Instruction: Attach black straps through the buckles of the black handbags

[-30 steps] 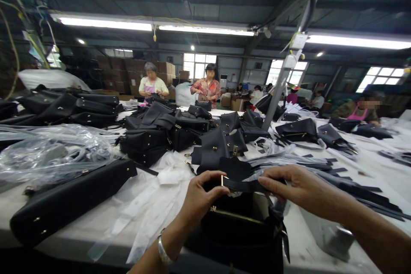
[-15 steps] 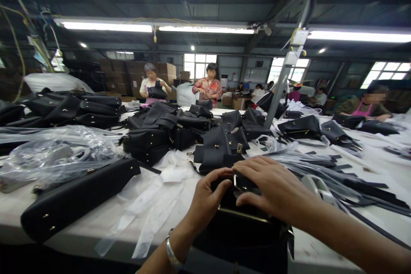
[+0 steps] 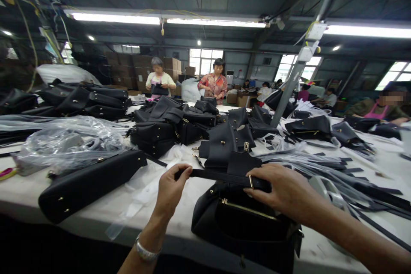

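Note:
A black strap (image 3: 218,174) is stretched nearly level above a black bag (image 3: 237,227) at the table's front edge. My left hand (image 3: 175,184) pinches the strap's left end between thumb and fingers. Around its right part, beside a gold metal loop (image 3: 251,181), my right hand (image 3: 274,184) is closed with thumb and fingers. The bag below has a gold zipper and lies partly past the table edge. Just behind the strap sits another black bag (image 3: 221,145) with gold fittings.
A long black bag (image 3: 93,184) and clear plastic wrap (image 3: 73,141) lie at left. Bundled straps (image 3: 321,171) and a grey tape dispenser (image 3: 327,190) are at right. Behind a slanted metal pole (image 3: 290,85) and piled bags (image 3: 157,132), people work across the white table (image 3: 19,192).
My left hand has moved left, away from my right hand, and the strap is now drawn out between them. The bag's zipper shows more. The view has shifted slightly.

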The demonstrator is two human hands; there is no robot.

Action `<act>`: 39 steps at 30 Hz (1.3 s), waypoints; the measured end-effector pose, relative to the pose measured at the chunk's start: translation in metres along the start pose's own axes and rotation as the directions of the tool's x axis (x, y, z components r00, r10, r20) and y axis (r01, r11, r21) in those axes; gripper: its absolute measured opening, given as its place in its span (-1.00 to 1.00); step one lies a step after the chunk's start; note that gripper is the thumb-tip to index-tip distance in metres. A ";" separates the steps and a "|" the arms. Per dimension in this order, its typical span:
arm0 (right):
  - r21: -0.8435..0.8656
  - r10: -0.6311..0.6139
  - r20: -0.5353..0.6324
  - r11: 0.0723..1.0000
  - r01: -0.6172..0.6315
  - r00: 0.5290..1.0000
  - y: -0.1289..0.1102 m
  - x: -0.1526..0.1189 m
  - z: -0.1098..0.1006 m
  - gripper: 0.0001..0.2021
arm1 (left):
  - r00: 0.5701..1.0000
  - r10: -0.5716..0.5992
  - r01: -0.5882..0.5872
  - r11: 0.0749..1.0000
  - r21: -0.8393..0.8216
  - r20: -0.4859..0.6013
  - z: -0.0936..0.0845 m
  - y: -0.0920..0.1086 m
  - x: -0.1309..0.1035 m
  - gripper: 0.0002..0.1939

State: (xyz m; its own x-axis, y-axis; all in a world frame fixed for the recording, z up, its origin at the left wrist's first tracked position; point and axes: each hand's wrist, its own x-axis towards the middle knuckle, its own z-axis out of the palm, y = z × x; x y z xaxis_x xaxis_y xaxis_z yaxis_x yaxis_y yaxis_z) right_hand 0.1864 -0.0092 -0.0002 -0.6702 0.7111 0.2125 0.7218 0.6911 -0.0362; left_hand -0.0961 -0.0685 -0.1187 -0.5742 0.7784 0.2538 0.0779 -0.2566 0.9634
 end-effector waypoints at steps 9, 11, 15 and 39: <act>0.526 0.029 0.114 0.846 -0.085 0.993 0.003 0.021 0.000 -0.75 | 0.977 -0.082 0.162 0.884 -0.438 0.197 -0.007 -0.021 -0.014 -0.29; 0.656 -0.011 0.111 0.752 -0.065 0.994 0.000 0.026 0.001 -0.73 | 0.936 0.009 0.076 0.971 -0.226 0.353 0.013 -0.005 -0.024 -0.32; 0.826 -0.085 0.221 0.547 -0.140 0.972 -0.005 0.033 -0.002 -0.75 | 0.883 0.065 -0.140 0.982 0.128 0.465 0.049 0.023 -0.033 -0.62; 0.944 0.411 -0.276 0.284 0.166 0.869 0.052 0.034 -0.066 -0.70 | 0.932 0.107 -0.113 0.994 -0.004 0.346 0.062 0.000 -0.034 -0.74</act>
State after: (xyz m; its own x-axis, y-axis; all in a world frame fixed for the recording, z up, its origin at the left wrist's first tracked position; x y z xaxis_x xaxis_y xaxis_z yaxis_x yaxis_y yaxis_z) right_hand 0.2128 0.0423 0.0693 -0.2379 0.8661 0.4397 -0.0692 0.4364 -0.8971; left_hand -0.0260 -0.0593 -0.1215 -0.2445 0.8964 0.3698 0.1385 -0.3452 0.9283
